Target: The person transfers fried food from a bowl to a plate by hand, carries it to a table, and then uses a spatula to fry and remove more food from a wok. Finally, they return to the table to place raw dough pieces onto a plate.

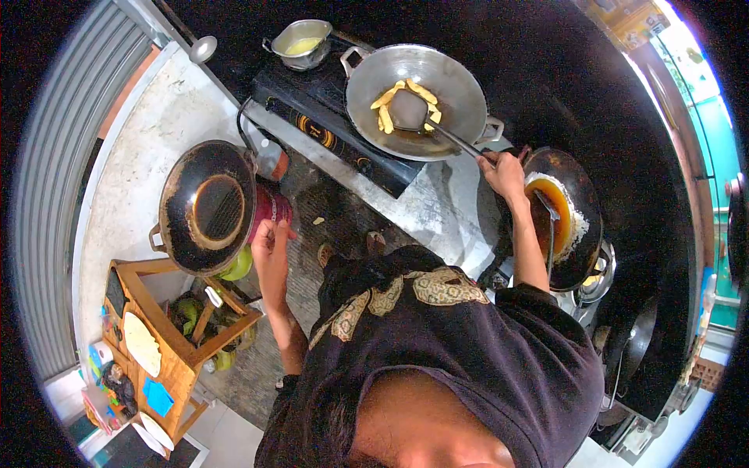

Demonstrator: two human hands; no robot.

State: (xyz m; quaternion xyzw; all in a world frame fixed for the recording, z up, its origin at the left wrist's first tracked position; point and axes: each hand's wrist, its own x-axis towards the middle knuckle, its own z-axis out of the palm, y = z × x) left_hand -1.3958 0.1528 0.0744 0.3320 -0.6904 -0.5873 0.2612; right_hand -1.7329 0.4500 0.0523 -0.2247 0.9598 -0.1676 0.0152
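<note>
A pale table holds a black gas stove; on the stove sit a wide silver wok and a small metal pot.

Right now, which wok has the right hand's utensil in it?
The silver wok, its yellow strips around the utensil's head; the left wok and right wok are blackened.

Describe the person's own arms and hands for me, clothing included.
The left hand and right hand are bare, without gloves. Both forearms are uncovered below dark, plain sleeves, part of a loose dark top with beige patterned panels. Rings are too small to tell.
</note>
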